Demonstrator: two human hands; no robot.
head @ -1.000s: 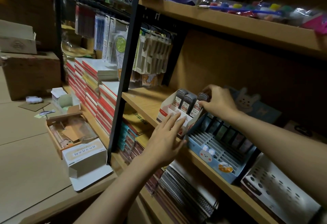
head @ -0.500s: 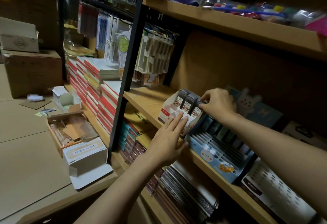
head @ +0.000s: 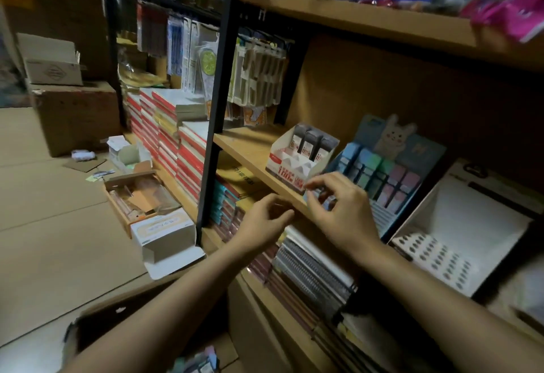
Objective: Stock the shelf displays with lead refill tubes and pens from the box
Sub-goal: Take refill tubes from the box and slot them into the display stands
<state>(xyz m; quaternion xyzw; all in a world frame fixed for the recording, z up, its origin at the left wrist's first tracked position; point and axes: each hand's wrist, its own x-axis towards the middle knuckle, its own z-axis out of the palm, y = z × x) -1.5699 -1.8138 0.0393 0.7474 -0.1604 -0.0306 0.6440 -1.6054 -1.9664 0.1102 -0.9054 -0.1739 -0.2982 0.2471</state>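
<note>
A white and red display box [head: 287, 169] stands on the wooden shelf [head: 245, 148] with three dark lead refill tubes [head: 309, 145] upright in its back row. My left hand [head: 265, 221] hovers below the shelf edge, fingers loosely curled and holding nothing. My right hand [head: 341, 207] is just in front of the display's right front corner. Its fingers are curled, with the fingertips close to the box, and I see nothing in them. A blue bunny display [head: 382, 172] with pastel packs stands behind that hand.
A white pen display [head: 459, 225] with rows of holes sits at the right. Stacked notebooks [head: 312, 272] fill the lower shelf. On the floor are an open white box [head: 163, 232], a cardboard tray [head: 132, 196] and brown cartons [head: 73, 113].
My right hand has left the third tube standing in the display and drawn back toward me. My left hand has lifted off the display's front and dropped below the shelf edge.
</note>
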